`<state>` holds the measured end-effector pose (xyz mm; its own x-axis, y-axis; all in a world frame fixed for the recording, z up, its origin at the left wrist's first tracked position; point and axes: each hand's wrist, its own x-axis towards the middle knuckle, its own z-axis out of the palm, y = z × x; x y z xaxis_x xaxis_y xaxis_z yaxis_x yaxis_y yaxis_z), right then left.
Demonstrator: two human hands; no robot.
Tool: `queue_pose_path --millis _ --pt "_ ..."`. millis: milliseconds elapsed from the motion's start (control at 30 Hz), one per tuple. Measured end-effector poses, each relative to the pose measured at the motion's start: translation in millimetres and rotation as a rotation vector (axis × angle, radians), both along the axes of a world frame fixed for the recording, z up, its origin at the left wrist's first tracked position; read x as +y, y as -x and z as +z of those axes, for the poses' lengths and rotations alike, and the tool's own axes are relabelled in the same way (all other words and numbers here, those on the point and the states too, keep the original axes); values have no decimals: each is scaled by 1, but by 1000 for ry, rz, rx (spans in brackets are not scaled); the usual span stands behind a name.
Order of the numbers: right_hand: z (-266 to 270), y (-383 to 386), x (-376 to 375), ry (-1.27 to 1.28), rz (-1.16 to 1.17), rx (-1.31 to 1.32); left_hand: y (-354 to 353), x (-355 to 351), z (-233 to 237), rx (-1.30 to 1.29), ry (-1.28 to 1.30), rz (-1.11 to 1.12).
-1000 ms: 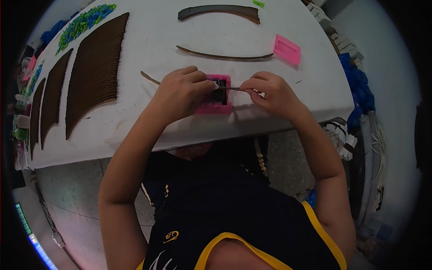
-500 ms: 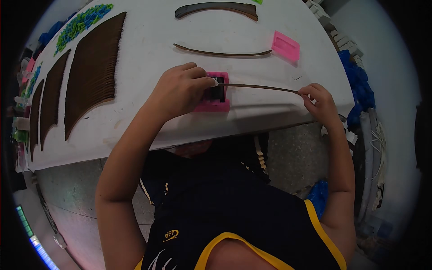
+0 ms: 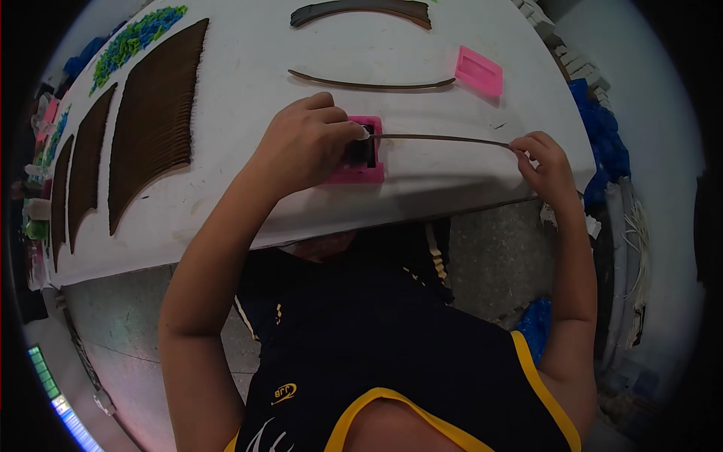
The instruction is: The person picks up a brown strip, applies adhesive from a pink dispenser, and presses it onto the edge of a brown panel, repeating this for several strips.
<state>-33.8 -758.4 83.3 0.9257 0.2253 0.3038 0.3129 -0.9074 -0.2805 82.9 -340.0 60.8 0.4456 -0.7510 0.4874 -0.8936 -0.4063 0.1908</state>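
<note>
A thin, slightly bowed brown strip [image 3: 444, 138] runs from one hand to the other above the white table. My right hand [image 3: 546, 167] pinches its right end between thumb and fingers. At its other end, my left hand [image 3: 312, 143] is closed with a small white piece [image 3: 366, 133] at the fingertips, pressed against the strip. Under those fingers stands a pink tray [image 3: 361, 176] with a black inside, partly covered by the hand.
Beyond the hands lie another thin brown strip [image 3: 369, 84], a pink lid-like piece [image 3: 479, 72] and a curved stack of strips [image 3: 361, 11]. Rows of brown strips [image 3: 154, 124] fan out at left, near a blue and green heap [image 3: 135, 45]. The table's front edge is close to my body.
My right hand has moved a little to the right with the strip's end. My left hand stays over the pink tray, its fingertips still at the strip's left end.
</note>
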Motion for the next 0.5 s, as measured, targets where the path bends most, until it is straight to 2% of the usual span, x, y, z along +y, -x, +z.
queue_pose_path --millis 133,200,233,500 --pt "31 -3 -10 60 -35 -69 1 -14 -4 14 78 -20" --pt "52 -7 -13 149 -7 -228 2 -22 -5 25 119 -30" --pt "63 -10 -13 150 -11 -227 3 -25 -5 44 128 -11" --pt "141 -41 -1 362 151 -463 5 -44 -4 152 174 13"
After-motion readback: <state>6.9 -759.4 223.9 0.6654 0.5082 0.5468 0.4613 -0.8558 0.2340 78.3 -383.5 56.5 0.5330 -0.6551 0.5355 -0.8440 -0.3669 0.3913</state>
